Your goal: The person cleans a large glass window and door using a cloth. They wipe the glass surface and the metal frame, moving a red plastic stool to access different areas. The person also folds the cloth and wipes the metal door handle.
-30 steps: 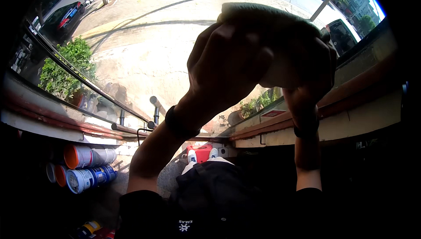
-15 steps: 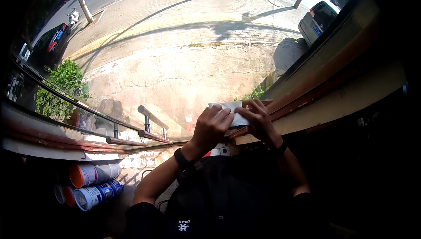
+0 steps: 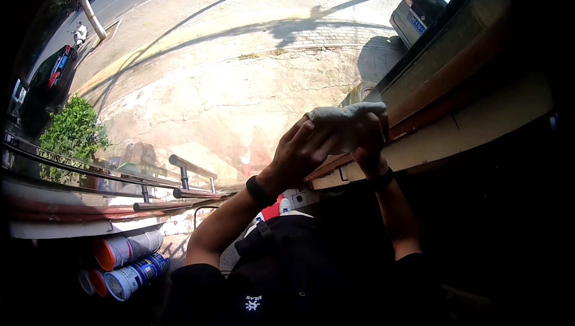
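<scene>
- Upper left of the frame: a dark car with red tail lights (image 3: 55,71) and a white scooter (image 3: 79,34); both sit farther left and lower than half a second ago, the whole view having shifted.
- Left: a green leafy shrub (image 3: 72,129), likewise displaced.
- Lower left: a pale cylindrical bucket with an orange end (image 3: 127,250) lying against a blue-and-white cylindrical bucket (image 3: 141,273).
- Left of centre: a tubular handle with black fittings (image 3: 193,164).
- Centre: the left hand (image 3: 304,147), a black band at its wrist, its fingers bent around the left part of the cloth; it stands higher than half a second ago.
- Right of centre: a pale grey folded cloth (image 3: 346,112), raised between both hands, a thick, wavy fold along its upper edge. Half a second ago it lay lower in the frame and looked flatter; one second ago it loomed larger and higher.
- Just beside: the right hand (image 3: 371,140), in shadow, gripping the cloth's right end, also higher than half a second ago.
- Upper right: a silver van (image 3: 407,20), shifted leftward.
</scene>
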A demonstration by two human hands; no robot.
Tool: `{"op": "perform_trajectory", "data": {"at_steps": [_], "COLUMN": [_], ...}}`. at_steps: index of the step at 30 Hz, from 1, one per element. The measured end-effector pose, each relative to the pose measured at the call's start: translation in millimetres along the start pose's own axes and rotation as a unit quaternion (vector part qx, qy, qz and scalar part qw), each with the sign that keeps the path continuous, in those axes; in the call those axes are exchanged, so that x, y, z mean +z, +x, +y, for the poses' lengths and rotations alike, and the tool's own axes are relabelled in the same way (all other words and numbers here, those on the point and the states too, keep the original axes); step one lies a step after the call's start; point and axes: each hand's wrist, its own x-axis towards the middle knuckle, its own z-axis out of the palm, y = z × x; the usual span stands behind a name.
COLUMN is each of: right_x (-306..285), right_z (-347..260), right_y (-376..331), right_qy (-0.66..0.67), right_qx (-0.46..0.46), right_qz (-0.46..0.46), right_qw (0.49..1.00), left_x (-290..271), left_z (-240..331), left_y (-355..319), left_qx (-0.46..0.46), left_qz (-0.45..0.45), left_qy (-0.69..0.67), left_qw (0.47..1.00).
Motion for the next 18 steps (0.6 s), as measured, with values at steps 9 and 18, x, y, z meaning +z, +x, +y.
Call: {"op": "perform_trajectory", "data": {"at_steps": [9,18], "right_x": [-29,-126], "right_z": [-10,77], "right_y": [-112,144], "right_qy": [0.003,-0.219], "right_qx": [0.125,-0.069], "right_qz": [-0.290,0.057], "right_qw": [0.949,0.972], "left_x": [96,10], "left_z": [44,27], "left_y": [-83,193], "left_qx": [-0.063,0.108], "left_qz": [-0.215,0.203], "left_qy": [-0.143,-0.120], "left_qw": [0.964,0.966]}}
